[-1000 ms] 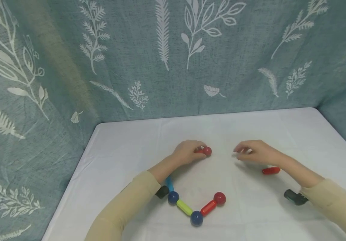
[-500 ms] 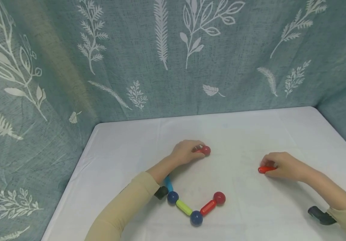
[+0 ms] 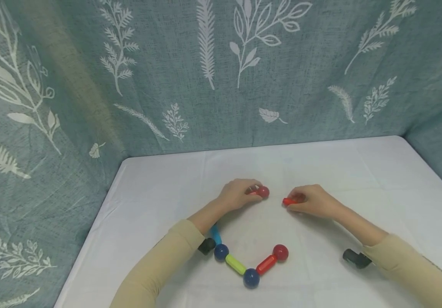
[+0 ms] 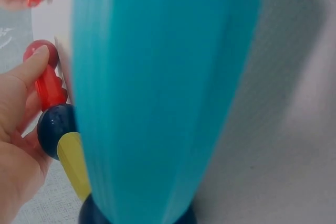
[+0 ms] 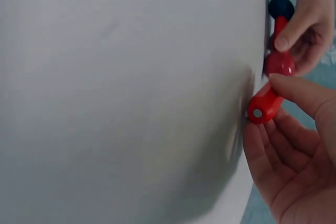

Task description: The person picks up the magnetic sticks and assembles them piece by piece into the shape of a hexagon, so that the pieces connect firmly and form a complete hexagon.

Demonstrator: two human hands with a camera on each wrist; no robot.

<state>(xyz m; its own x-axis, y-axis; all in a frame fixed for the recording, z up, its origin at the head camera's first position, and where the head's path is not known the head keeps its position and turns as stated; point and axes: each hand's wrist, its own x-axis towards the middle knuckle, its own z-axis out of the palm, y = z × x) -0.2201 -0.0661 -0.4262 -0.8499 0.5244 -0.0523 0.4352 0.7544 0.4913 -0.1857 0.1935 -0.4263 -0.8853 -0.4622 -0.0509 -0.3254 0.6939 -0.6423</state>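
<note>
My left hand (image 3: pixel 238 194) holds a red magnetic rod (image 4: pixel 50 88) at the back of the table, its thumb reaching over the red ball (image 3: pixel 263 191) on the rod's end. In the left wrist view, that rod joins a dark blue ball (image 4: pixel 55 129), followed by a yellow-green rod (image 4: pixel 74 163). To the right, my right hand (image 3: pixel 315 200) pinches a second red magnetic rod (image 5: pixel 265 103) between thumb and fingers. A silver disc (image 5: pixel 257 113) shows on its end. In the head view, a gap separates this rod from the red ball.
Nearer on the white table (image 3: pixel 321 273), a chain runs from a light blue rod (image 3: pixel 215 234) through a blue ball (image 3: pixel 221 252), a lime rod (image 3: pixel 235 265), another blue ball (image 3: pixel 251 278) and a red rod (image 3: pixel 266 265) to a red ball (image 3: pixel 281 253). My left forearm hides part of the structure.
My right hand went right to the loose red rod, took hold of it, and brought it left near the red ball. My left hand has stayed in place.
</note>
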